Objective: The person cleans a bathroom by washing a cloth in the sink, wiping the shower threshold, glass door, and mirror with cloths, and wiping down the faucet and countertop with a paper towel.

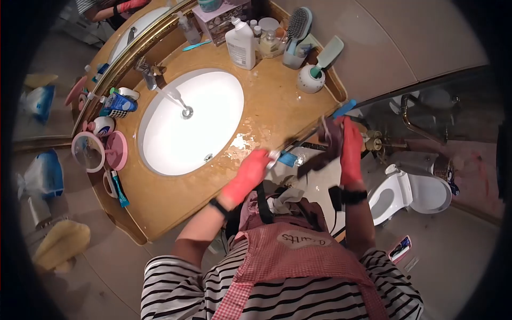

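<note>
My left hand (248, 173), in a red rubber glove, is over the front edge of the wet countertop (266, 114). Its fingers are closed on a small white object (273, 159), too blurred to name. A blue piece (288, 158) shows just beyond it; whether the two are joined I cannot tell. My right hand (350, 152), gloved the same way, grips a dark brown cloth (326, 146) that hangs at the counter's right end. Water runs from the faucet (146, 74) into the white oval sink (197, 122).
A white bottle (241, 45), a hairbrush (298, 26) and a round holder (311, 79) stand along the back. Tubes (121, 101) and a pink-rimmed mirror (88, 151) line the left side. A toilet (392, 197) and metal pipes (408, 112) are on the right.
</note>
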The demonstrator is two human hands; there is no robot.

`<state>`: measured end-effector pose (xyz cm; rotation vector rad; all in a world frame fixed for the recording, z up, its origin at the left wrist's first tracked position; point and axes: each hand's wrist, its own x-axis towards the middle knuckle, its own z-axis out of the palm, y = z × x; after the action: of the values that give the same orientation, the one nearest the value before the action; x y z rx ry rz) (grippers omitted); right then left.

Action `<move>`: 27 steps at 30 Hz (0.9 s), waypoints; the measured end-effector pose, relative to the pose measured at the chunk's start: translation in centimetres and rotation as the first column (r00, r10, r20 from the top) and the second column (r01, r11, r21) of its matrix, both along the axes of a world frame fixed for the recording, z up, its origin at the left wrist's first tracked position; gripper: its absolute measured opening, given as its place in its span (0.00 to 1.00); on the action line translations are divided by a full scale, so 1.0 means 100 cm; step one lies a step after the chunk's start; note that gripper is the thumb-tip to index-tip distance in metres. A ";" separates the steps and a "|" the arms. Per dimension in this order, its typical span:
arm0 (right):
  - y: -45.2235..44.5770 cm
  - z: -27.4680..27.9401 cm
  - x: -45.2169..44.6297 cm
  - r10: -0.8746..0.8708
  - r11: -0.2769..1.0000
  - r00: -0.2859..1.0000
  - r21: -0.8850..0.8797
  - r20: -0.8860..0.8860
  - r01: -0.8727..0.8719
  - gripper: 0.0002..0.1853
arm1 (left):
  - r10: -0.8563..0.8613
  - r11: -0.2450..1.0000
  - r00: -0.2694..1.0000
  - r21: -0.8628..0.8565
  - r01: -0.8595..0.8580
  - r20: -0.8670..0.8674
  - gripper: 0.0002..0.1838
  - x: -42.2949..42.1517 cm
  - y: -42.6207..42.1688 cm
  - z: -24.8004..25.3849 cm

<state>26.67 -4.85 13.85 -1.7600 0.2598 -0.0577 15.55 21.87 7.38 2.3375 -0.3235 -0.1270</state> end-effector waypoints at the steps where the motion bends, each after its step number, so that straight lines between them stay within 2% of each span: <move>1: 0.001 -0.003 0.019 -0.008 0.999 1.000 0.048 -0.002 0.008 0.18 | 0.049 0.999 0.997 0.021 -0.048 -0.066 0.12 -0.029 0.007 -0.001; 3: 0.009 -0.017 0.051 0.015 0.994 1.000 0.104 -0.004 -0.014 0.21 | 0.256 0.965 0.953 -0.017 -0.262 -0.159 0.16 -0.087 0.021 -0.001; 4: 0.016 -0.035 0.061 0.095 0.988 0.993 -0.131 0.067 -0.085 0.23 | 0.358 0.932 0.914 0.012 -0.363 -0.190 0.16 -0.110 0.025 0.010; 5: 0.024 -0.052 0.064 0.188 0.922 0.975 -0.363 0.122 -0.133 0.26 | 0.483 0.874 0.855 0.051 -0.483 -0.187 0.15 -0.131 0.022 0.022; 6: 0.032 -0.068 0.063 0.209 0.921 0.970 -0.359 0.122 -0.154 0.26 | 0.559 0.823 0.799 0.037 -0.566 -0.221 0.16 -0.150 0.021 0.030; 7: 0.040 -0.081 0.062 0.239 0.729 0.957 -0.681 0.163 -0.066 0.29 | 0.612 0.785 0.761 0.048 -0.617 -0.217 0.16 -0.163 0.014 0.043; 8: 0.046 -0.088 0.058 0.279 0.433 0.941 -0.900 0.193 0.057 0.32 | 0.679 0.730 0.706 0.080 -0.679 -0.204 0.16 -0.182 0.006 0.042; 9: 0.052 -0.084 0.052 0.285 0.430 0.940 -0.901 0.189 0.051 0.32 | 0.705 0.702 0.679 0.064 -0.709 -0.205 0.16 -0.194 -0.004 0.046; 11: 0.066 -0.072 0.035 0.350 0.591 0.937 -0.778 0.013 -0.210 0.29 | 0.722 0.682 0.661 0.047 -0.730 -0.203 0.16 -0.215 -0.019 0.051; 13: 0.076 -0.085 -0.003 0.680 0.602 0.729 -0.624 0.075 -0.498 0.27 | 0.804 0.530 0.494 0.024 -0.848 -0.332 0.16 -0.231 -0.028 0.048; 14: 0.085 -0.076 -0.026 0.733 0.643 0.675 -0.411 0.084 -0.646 0.21 | 0.800 0.535 0.503 0.010 -0.845 -0.327 0.16 -0.232 -0.027 0.046; 16: 0.089 -0.041 -0.042 0.637 0.770 0.770 -0.025 -0.035 -0.638 0.20 | 0.831 0.467 0.473 -0.097 -0.879 -0.293 0.15 -0.241 -0.027 0.044; 17: 0.089 -0.028 -0.035 0.564 0.826 0.825 -0.023 0.026 -0.563 0.20 | 0.822 0.486 0.485 -0.075 -0.871 -0.298 0.16 -0.246 -0.021 0.041; 18: 0.091 -0.020 -0.021 0.499 0.865 0.862 0.006 0.088 -0.501 0.19 | 0.836 0.535 0.533 -0.029 -0.845 -0.131 0.16 -0.254 -0.016 0.029; 19: 0.089 -0.017 -0.002 0.543 0.840 0.824 -0.123 0.160 -0.529 0.21 | 0.816 0.573 0.574 -0.035 -0.819 -0.069 0.16 -0.259 -0.008 0.024; 20: 0.091 -0.033 0.016 0.536 0.844 0.823 -0.130 0.189 -0.520 0.22 | 0.823 0.552 0.548 -0.018 -0.834 -0.149 0.15 -0.258 -0.005 0.032; 21: 0.090 -0.047 0.031 0.598 0.751 0.744 -0.534 0.299 -0.388 0.23 | 0.838 0.514 0.513 -0.046 -0.857 -0.189 0.16 -0.262 -0.001 0.028; 22: 0.090 -0.088 0.038 0.587 0.666 0.758 -0.702 0.284 -0.253 0.27 | 0.836 0.511 0.523 -0.114 -0.852 -0.165 0.15 -0.265 0.005 0.028; 23: 0.103 -0.121 0.040 0.575 0.543 0.767 -0.834 0.286 -0.096 0.32 | 0.853 0.473 0.484 -0.102 -0.875 -0.195 0.15 -0.266 0.011 0.038; 24: 0.148 -0.046 0.002 0.581 0.486 0.814 -0.810 0.017 -0.330 0.36 | 0.876 0.431 0.442 -0.095 -0.897 -0.193 0.15 -0.276 0.015 0.035; 25: 0.181 -0.034 -0.036 0.618 0.480 0.786 -0.802 0.020 -0.357 0.36 | 0.894 0.389 0.409 -0.135 -0.911 -0.182 0.15 -0.285 0.023 0.029; 27: 0.223 -0.021 -0.107 0.721 0.506 0.680 -0.569 -0.134 -0.648 0.36 | 0.919 0.314 0.345 -0.173 -0.933 -0.193 0.14 -0.308 0.040 0.020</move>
<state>16.02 17.46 11.71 -2.3489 -0.6561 0.3838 -15.21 25.83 9.36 1.8840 1.0484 0.4092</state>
